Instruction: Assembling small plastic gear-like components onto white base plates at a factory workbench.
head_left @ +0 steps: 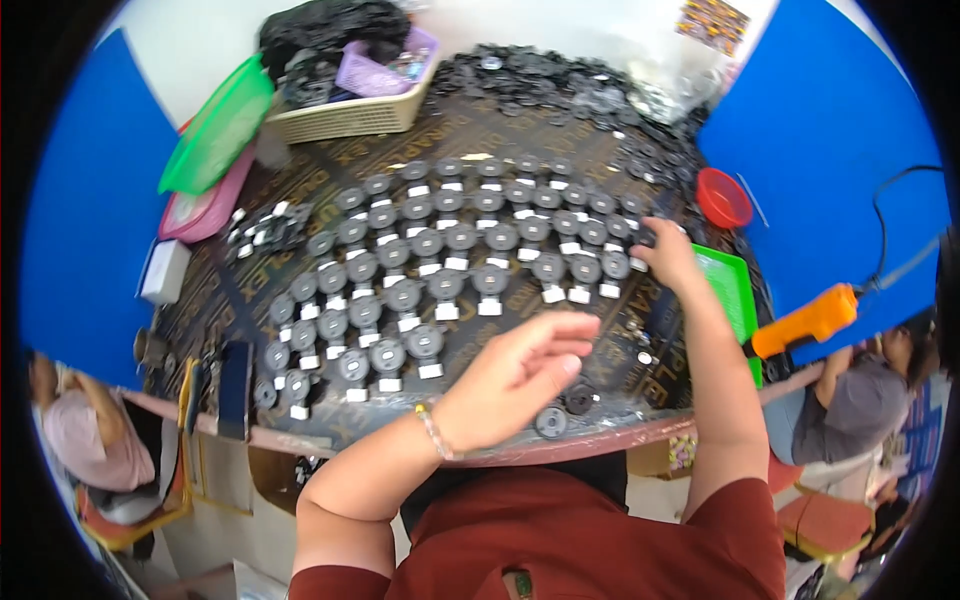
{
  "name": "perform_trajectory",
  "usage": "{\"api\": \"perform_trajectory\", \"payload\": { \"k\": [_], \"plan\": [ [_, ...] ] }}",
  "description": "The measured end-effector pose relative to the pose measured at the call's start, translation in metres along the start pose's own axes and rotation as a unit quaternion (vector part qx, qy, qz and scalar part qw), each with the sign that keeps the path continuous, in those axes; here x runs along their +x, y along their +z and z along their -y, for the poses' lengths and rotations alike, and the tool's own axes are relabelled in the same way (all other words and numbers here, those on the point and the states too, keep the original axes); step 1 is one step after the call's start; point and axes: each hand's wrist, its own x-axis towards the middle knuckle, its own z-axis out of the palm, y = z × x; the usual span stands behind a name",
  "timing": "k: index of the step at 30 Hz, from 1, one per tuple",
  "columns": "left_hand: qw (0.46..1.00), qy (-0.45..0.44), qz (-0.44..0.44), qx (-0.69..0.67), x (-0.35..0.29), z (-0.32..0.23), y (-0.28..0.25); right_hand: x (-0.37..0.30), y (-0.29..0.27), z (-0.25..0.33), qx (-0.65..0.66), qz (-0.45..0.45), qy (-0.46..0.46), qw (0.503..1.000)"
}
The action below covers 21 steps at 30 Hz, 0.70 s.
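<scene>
Rows of round black discs with white rectangular tabs (pixel 403 295) fan across the dark, gold-printed desk (pixel 345 155) from eight o'clock to two. The left hand (pixel 525 375) hovers at five, loose and empty; the right hand (pixel 665 250), past two, pinches a dark round piece (pixel 646 237).

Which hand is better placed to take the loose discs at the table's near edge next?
Probably the left hand: it looks empty, near those loose discs, while the right hand is farther, at another disc.
</scene>
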Motion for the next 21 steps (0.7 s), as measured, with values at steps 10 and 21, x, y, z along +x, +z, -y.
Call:
{"api": "perform_trajectory", "payload": {
  "k": [10, 21],
  "plan": [
    [0.597, 0.096, -0.403, 0.687, -0.068, -0.043, -0.299, -0.077, -0.059, 0.060, 0.112, -0.052, -0.032, 0.992],
    [0.559, -0.189, -0.424, 0.687, -0.114, -0.015, -0.418, -0.116, -0.054, 0.033, 0.102, -0.104, -0.014, 0.989]
  ]
}}
